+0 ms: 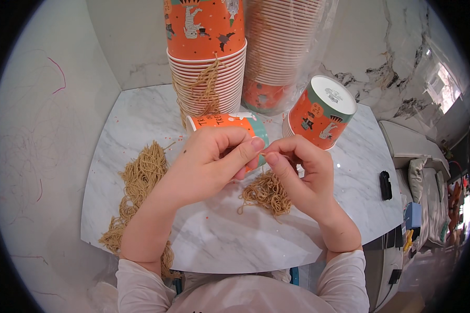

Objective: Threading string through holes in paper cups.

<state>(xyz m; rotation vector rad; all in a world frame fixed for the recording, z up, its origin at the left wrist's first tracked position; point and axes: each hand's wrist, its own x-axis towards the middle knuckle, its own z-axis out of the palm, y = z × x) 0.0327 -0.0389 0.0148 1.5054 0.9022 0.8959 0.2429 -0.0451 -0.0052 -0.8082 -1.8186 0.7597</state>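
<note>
A cup stack [206, 36] and a bagged stack [282, 41] block the back of the counter [230, 240]; tan yarn [143, 175] crowds its left; the front middle lies open.

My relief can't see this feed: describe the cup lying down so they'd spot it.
On the marbled table, find the tall cup stack draped with tan string at the back. Just in front lies an orange cup with a green band. Unlike the base-up cup at its right, it rests on its side.
</note>
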